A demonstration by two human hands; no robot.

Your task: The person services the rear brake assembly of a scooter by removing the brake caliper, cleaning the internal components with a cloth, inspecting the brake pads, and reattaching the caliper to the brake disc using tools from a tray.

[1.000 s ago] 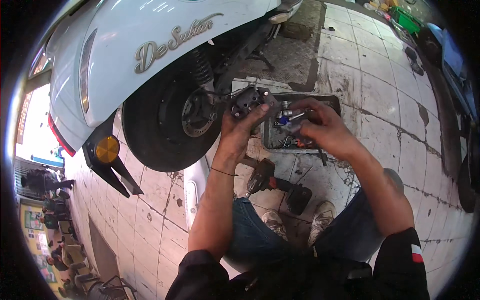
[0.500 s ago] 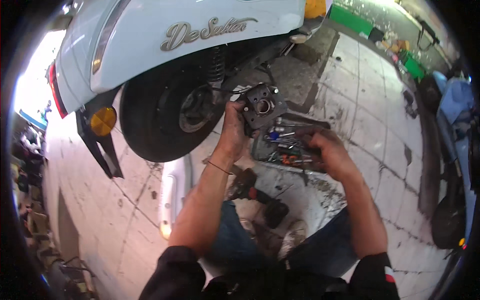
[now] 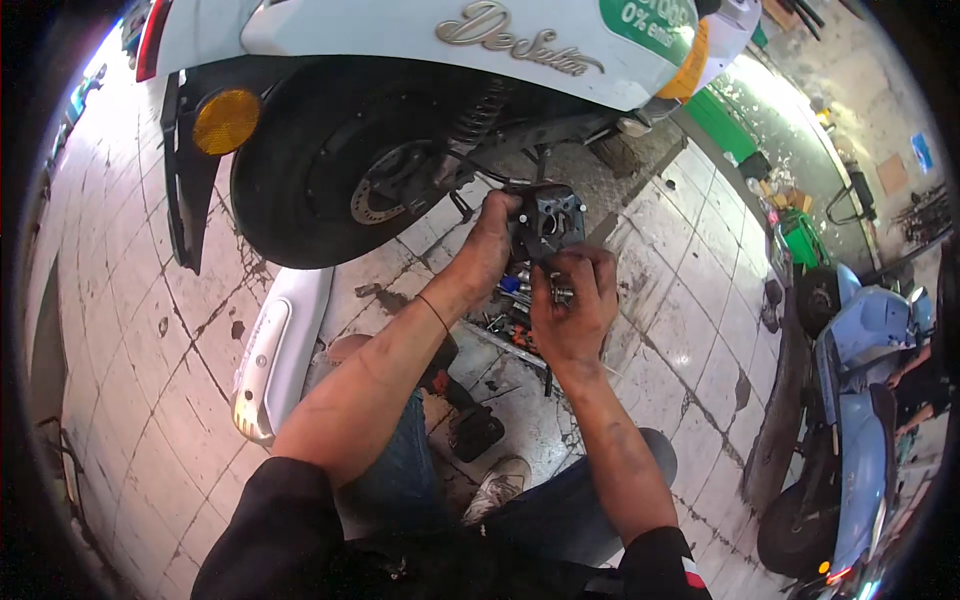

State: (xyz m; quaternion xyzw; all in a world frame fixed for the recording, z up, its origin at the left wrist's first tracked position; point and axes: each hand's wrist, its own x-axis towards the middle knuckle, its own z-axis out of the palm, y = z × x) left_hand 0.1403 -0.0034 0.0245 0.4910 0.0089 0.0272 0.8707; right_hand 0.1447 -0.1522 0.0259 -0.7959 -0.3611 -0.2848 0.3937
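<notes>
My left hand [image 3: 488, 245] is closed round the left side of a dark, blocky metal part [image 3: 560, 207]. A round opening and small bolts show on the part's face, and a thin dark line runs near its top. At its lower edge are the bent fingers of my right hand [image 3: 578, 312], thumb and fingers drawn together. Something shiny shows between them, but I cannot make out whether it is held or lies behind. Below the hands, a tray of tools [image 3: 512, 334] is partly hidden by my right hand.
A white scooter's rear wheel [image 3: 300, 190] with a brake disc [image 3: 372, 203] stands ahead left. A white cover panel [image 3: 283, 345] lies on the tiled floor. Between my legs lies a cordless power tool [image 3: 470, 430]. A blue scooter [image 3: 862, 440] and a person's arm [image 3: 912, 370] are at right.
My right hand has come from over the tool tray to the metal part's lower edge. The part, still in my left hand, is turned differently. The view has shifted, showing more at the right.
</notes>
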